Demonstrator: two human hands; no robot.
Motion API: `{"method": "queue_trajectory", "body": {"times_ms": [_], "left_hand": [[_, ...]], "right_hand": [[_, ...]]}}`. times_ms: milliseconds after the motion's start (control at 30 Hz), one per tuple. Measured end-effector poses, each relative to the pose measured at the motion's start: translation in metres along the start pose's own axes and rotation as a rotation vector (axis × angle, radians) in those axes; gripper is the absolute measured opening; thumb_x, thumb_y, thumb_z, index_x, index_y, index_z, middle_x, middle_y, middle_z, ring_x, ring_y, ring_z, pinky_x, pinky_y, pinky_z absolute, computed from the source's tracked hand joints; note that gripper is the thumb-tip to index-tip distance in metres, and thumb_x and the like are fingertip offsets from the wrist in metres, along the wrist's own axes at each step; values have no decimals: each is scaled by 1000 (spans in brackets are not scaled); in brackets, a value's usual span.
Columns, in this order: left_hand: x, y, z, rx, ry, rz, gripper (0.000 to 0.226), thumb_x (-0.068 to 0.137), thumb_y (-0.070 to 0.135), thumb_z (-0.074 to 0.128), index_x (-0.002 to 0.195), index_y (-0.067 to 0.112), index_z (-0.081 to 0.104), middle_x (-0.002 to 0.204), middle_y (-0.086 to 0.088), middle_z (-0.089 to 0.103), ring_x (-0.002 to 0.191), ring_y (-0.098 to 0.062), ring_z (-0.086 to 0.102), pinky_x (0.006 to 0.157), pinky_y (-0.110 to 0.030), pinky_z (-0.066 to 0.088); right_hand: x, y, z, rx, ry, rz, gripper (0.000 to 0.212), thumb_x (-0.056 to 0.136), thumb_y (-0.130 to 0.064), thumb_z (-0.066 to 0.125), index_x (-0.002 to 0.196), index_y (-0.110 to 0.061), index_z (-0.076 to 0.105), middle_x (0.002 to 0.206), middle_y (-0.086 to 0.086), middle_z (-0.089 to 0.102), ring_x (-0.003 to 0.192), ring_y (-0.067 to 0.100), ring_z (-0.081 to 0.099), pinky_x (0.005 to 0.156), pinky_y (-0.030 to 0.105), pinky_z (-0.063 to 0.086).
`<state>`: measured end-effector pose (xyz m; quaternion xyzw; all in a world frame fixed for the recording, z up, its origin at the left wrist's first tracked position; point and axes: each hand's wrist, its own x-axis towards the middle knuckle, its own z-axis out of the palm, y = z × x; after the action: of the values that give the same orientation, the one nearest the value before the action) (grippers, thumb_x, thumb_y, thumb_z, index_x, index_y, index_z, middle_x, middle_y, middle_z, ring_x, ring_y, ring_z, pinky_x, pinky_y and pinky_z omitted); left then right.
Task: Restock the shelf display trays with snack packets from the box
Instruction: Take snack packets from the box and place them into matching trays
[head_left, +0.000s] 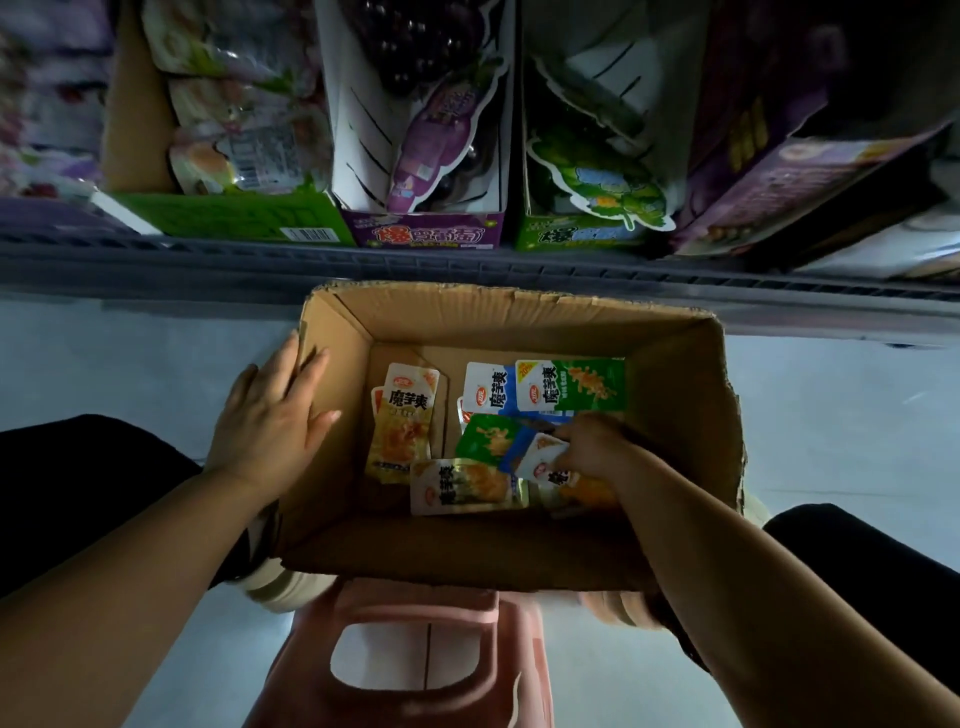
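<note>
Pink stool (415, 603) sits closest to us, tucked right under the near wall of the cardboard box (519, 299), and the box is where it all happens. It stands open on the pale floor (104, 364), flaps up, just in front of the shelf edge (467, 265).

Left hand (275, 415) is flat against the box's left wall, fingers straight and spread, the tips lapping over the rim; it grips nothing. Right hand (592, 447) is down inside the box at its right side, fingers curled around a white packet (545, 457) on the pile there.

Across the box bottom lie the loose snacks: a yellow packet (402, 421) towards the left wall, a green packet (571, 387) against the far wall, with a white-and-blue packet (488, 389) just beside it, and a gold packet (467, 486) near the front wall, touching the one in the right hand.

Beyond the box, up on the shelf, stand the display trays: a green tray (234, 215) behind its left corner holding pale pouches, a purple tray (426, 234) straight behind it, and a second green tray (576, 234) behind its right half. Dark trouser knees (78, 467) flank the box on either side.
</note>
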<state>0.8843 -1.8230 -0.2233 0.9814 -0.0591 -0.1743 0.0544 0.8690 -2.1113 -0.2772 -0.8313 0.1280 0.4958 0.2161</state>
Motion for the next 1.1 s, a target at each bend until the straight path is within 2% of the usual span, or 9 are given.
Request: {"method": "queue_trajectory", "body": {"times_ms": [133, 333, 500, 633, 733, 800, 900, 967, 1100], "left_hand": [[-6, 2, -19, 76, -98, -28, 64, 95, 41, 33, 147, 17, 3, 155, -9, -8, 143, -25, -1, 114, -38, -2], [-31, 27, -66, -28, -20, -54, 62, 95, 41, 33, 146, 18, 6, 155, -5, -2, 143, -23, 2, 114, -36, 1], [-51, 57, -115, -463, 50, -7, 59, 94, 35, 41, 145, 18, 17, 153, -4, 19, 140, -21, 18, 112, -34, 18], [-72, 78, -165, -1051, 24, 52, 49, 95, 24, 41, 141, 14, 28, 139, 0, 39, 124, -10, 37, 96, -19, 28], [-88, 83, -193, -1156, -24, 176, 46, 92, 22, 46, 136, 21, 32, 121, 14, 46, 107, 2, 43, 89, -12, 33], [-94, 83, -206, -1166, -126, 280, 52, 79, 33, 62, 125, 31, 37, 124, 11, 51, 101, 4, 50, 85, -11, 40], [-95, 91, -224, -1166, -286, 407, 92, 33, 64, 79, 112, 37, 43, 117, 13, 58, 102, 4, 57, 84, -16, 49], [-87, 99, -230, -1186, -336, 428, 95, 30, 57, 85, 113, 38, 43, 113, 12, 61, 104, -3, 60, 86, -22, 51], [-66, 120, -232, -1232, -188, 368, 57, 73, 4, 71, 120, 23, 44, 104, 5, 63, 90, -7, 63, 80, -23, 54]], "right_hand": [[-35, -8, -28, 176, 92, -69, 36, 87, -12, 58, 122, -3, 54, 120, 16, 60, 108, 25, 59, 81, 25, 45], [-105, -23, -48, 330, 274, -223, 31, 83, -10, 64, 111, 2, 61, 112, 18, 65, 99, 26, 63, 76, 30, 51], [-176, -55, -70, 467, 379, -383, 29, 83, -16, 65, 110, -3, 64, 105, 11, 67, 70, 7, 58, 56, 11, 44], [-235, -76, -75, 533, 410, -590, 9, 85, -14, 63, 92, -9, 65, 88, 4, 67, 63, 2, 58, 59, 14, 48], [-263, -86, -78, 684, 434, -725, 8, 84, -14, 63, 78, -19, 62, 77, -5, 68, 59, 0, 64, 57, 14, 53], [-277, -94, -83, 811, 439, -795, 10, 84, -13, 62, 78, -21, 62, 70, -8, 69, 58, 1, 66, 53, 16, 53], [-287, -102, -92, 945, 467, -893, 10, 83, -9, 61, 79, -18, 62, 64, -10, 70, 60, 3, 67, 52, 15, 53], [-288, -103, -98, 992, 496, -920, 9, 83, -9, 60, 79, -18, 63, 66, -9, 71, 61, 5, 68, 54, 16, 53], [-281, -97, -108, 1073, 516, -931, 6, 83, -12, 59, 82, -17, 62, 65, -10, 72, 63, 5, 69, 53, 16, 52]]}}
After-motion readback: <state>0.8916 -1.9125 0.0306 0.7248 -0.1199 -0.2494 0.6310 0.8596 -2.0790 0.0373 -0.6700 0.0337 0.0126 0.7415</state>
